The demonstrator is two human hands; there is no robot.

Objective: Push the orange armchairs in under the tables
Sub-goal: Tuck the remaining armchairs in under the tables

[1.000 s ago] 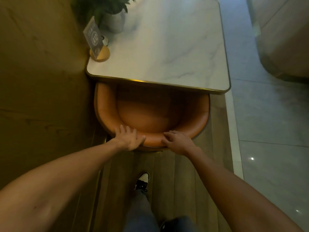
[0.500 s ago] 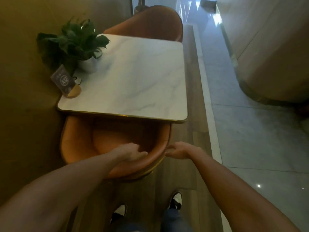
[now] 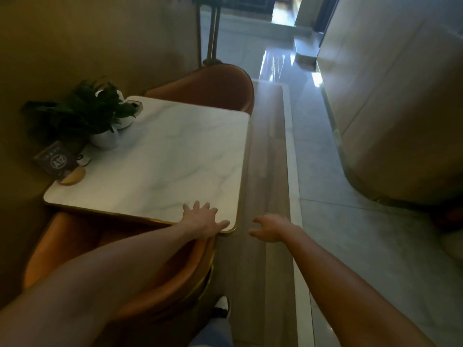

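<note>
A white marble table (image 3: 160, 159) with a gold rim stands against the wall on the left. The near orange armchair (image 3: 57, 246) sits tucked partly under its front edge, below my arms. A second orange armchair (image 3: 215, 88) stands at the table's far side, its seat hidden by the tabletop. My left hand (image 3: 203, 219) is open with fingers spread over the table's near right corner; I cannot tell if it rests on it. My right hand (image 3: 270, 226) hovers open over the wooden floor strip, right of the table, holding nothing.
A potted plant (image 3: 87, 116) and a dark number sign (image 3: 56, 159) on a round wooden base stand at the table's left side. A brown wall runs along the left. A curved beige counter (image 3: 390, 121) borders the tiled aisle on the right. My shoe (image 3: 223, 306) is on the wooden floor.
Both hands have left the near armchair's backrest and risen. The left hand is now over the table corner, the right beside the table. The view has tilted up and shifted right along the aisle.
</note>
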